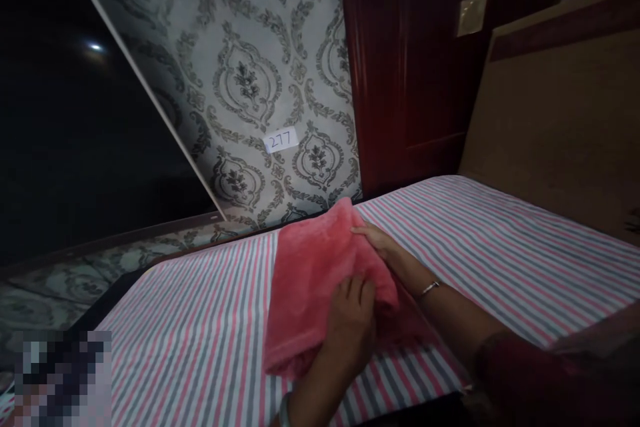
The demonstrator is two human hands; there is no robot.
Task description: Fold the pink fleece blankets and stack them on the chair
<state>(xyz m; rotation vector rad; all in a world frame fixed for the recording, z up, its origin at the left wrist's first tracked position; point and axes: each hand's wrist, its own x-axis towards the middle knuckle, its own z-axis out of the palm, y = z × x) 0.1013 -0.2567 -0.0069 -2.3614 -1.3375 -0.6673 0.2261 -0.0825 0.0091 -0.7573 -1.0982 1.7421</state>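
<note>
A pink plush cloth (310,280), folded into layers, lies on a striped sheet in front of me. My left hand (353,317) is on the near part of the cloth, its fingers curled into the fabric by a fold. At the far right edge of the cloth, my right hand (383,243) grips the fabric, with part of its fingers hidden by the raised fold. The cloth's right side is lifted and bunched between my hands, and a lower layer spreads out beneath my right forearm.
The striped sheet (200,320) covers the surface in pink, grey and white. Behind it are patterned wallpaper (250,80) with a paper label (281,140) reading 277, and a dark red door panel (410,67). A large dark screen (90,133) stands left; a brown board (560,113) stands right.
</note>
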